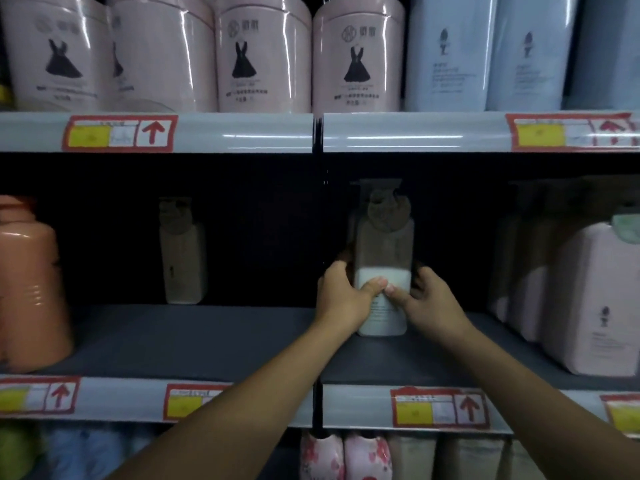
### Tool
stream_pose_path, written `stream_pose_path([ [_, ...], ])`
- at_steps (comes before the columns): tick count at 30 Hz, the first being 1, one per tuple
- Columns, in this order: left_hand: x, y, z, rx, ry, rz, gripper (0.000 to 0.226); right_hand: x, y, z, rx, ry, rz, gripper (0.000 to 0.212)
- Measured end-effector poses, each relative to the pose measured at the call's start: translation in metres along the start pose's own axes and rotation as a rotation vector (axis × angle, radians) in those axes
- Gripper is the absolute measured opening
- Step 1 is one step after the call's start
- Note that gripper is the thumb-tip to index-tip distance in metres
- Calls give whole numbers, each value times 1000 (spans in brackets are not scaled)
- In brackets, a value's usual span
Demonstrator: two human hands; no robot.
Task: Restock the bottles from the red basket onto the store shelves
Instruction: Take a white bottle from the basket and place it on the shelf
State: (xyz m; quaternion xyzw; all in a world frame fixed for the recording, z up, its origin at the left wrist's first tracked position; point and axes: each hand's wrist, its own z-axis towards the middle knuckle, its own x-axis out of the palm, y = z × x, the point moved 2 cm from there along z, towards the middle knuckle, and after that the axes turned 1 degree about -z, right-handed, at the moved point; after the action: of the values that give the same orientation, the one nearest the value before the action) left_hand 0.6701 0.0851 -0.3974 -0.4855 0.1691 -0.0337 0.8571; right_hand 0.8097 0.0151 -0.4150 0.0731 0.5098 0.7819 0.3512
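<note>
I see both hands clasping one white pump bottle [382, 268] standing upright on the dark middle shelf [194, 337]. My left hand [341, 299] curls its fingers round the bottle's left side, my right hand [427, 303] round the right, thumbs meeting on the front. The bottle's upper half sinks into shadow, its label unreadable. Left of it stands another slim bottle [181, 251], dim and blurred.

Red-bordered price tags with yellow patches and red arrows [119, 133] sit along the shelf-edge strips. On the top shelf stand pink tubs printed with a black dress [263, 53] and, to their right, pale blue packs [450, 53]. Below the lower strip, blurred floral pink packs [346, 459] stand side by side
</note>
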Motion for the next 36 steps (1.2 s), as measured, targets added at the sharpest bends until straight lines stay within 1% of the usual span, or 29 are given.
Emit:
stream_pose_path([
  [6, -3, -10, -4, -48, 25, 79, 57, 2, 2, -4, 7, -5, -52, 20],
  [9, -5, -12, -8, -87, -1, 93, 52, 6, 4, -5, 39, 8, -24, 17],
  [13, -9, -15, -9, -133, 20, 63, 49, 8, 4, -11, 72, 11, 12, 18],
  [15, -12, -21, -14, -126, 31, 34, 50, 7, 10, -22, 94, 28, 44, 26],
  [16, -14, -24, -17, -116, 32, 17, 52, 6, 14, -28, 97, 19, 52, 36],
  [18, -20, -31, -25, -95, 18, -17, 57, -1, 27, -43, 104, -106, 18, 62],
  [19, -24, -35, -31, -86, 5, -48, 59, -5, 35, -52, 95, -188, 12, 68],
  [20, -29, -38, -38, -79, -9, -91, 59, -7, 45, -62, 69, -249, 40, 67],
  [22, -41, -46, -54, -70, -28, -210, 49, -6, 67, -83, 39, -284, 165, 56],
  [25, -61, -55, -87, -123, -7, -432, 36, 4, 92, -121, 61, -197, 314, 39],
  [28, -83, -63, -128, -124, 7, -546, 24, 19, 112, -162, 81, -109, 431, 33],
  [32, -111, -60, -187, -158, 30, -581, 23, 36, 123, -215, 75, -56, 459, 31],
  [34, -124, -45, -215, -169, 42, -565, 18, 45, 118, -242, 67, -43, 427, 31],
  [36, -136, -21, -243, -200, 50, -513, 13, 56, 103, -273, 59, -33, 340, 31],
])
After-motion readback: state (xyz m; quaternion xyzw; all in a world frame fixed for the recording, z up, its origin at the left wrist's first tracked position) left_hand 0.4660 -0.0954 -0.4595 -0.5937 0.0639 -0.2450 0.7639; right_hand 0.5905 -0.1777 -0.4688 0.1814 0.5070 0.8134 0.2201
